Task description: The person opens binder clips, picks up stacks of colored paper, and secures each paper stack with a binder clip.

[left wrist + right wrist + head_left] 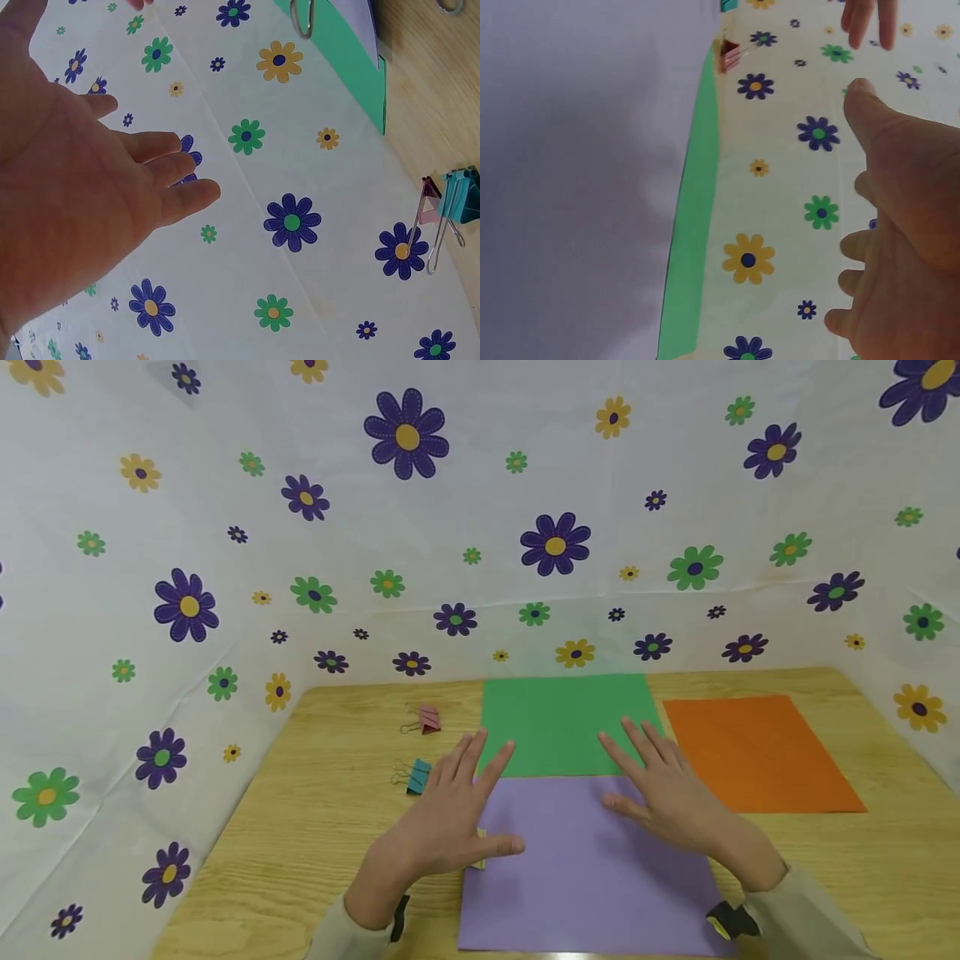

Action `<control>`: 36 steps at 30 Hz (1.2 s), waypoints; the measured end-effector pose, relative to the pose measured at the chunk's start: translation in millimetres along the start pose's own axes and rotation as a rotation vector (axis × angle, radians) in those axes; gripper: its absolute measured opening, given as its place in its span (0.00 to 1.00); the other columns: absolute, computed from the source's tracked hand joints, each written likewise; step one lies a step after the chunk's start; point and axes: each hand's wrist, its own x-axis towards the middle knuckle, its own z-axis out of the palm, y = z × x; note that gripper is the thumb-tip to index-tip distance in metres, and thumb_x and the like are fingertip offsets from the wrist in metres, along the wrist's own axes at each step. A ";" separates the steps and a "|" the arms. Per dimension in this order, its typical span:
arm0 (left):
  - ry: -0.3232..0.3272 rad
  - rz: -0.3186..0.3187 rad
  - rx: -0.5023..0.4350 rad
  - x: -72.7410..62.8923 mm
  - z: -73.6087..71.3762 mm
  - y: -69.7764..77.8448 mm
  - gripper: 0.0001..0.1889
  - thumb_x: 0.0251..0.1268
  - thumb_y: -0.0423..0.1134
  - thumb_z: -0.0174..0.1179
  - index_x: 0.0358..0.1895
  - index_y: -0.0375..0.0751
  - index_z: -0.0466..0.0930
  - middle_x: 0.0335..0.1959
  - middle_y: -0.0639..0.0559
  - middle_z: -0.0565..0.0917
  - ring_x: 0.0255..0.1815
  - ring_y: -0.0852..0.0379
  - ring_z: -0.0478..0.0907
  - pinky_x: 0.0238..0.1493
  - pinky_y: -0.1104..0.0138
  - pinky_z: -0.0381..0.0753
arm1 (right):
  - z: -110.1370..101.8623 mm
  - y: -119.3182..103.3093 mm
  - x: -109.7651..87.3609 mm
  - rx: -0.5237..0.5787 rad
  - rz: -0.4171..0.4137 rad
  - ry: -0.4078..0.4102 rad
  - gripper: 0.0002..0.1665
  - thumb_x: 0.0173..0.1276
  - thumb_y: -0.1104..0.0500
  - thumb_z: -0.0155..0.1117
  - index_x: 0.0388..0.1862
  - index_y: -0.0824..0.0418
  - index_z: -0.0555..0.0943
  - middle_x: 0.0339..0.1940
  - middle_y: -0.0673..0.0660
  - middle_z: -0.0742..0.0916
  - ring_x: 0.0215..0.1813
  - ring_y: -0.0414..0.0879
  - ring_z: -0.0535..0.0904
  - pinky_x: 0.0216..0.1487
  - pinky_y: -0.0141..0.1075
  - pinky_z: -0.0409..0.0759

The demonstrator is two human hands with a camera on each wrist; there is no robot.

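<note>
Both hands hover over a purple sheet of paper (pixel 585 893), fingers spread and holding nothing. My left hand (pixel 450 814) is above the sheet's left edge, thumb pointing inward. Beneath it a pale yellow clip (pixel 481 853) shows at that edge, mostly hidden. Over the right part of the sheet is my right hand (pixel 671 797), its fingers straight in the right wrist view too. A green sheet (pixel 562 722) lies behind the purple one. Left of the papers are a teal binder clip (pixel 418 777), close by the left fingers, and a pink binder clip (pixel 430 719) farther back.
An orange sheet (pixel 765 756) lies at the right on the wooden table (pixel 300 860). White cloth (pixel 480 510) printed with flowers rises behind the table and along both sides. Dark straps circle both wrists.
</note>
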 end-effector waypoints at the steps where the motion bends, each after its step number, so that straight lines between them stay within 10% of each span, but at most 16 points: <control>1: -0.005 -0.002 -0.002 -0.1 0.0 0.2 0.56 0.59 0.70 0.59 0.81 0.54 0.36 0.81 0.42 0.33 0.81 0.39 0.34 0.74 0.38 0.42 | 0.9 2.5 2.7 -0.005 0.000 0.002 0.45 0.72 0.41 0.60 0.79 0.59 0.58 0.79 0.70 0.54 0.78 0.73 0.46 0.71 0.68 0.47; 36: -0.046 -0.031 -0.049 -2.2 5.4 -5.6 0.52 0.61 0.67 0.61 0.81 0.54 0.41 0.81 0.39 0.41 0.80 0.36 0.41 0.72 0.36 0.48 | 36.4 63.4 78.2 -0.051 0.196 -0.141 0.40 0.80 0.44 0.46 0.80 0.64 0.53 0.77 0.77 0.52 0.76 0.77 0.44 0.71 0.70 0.44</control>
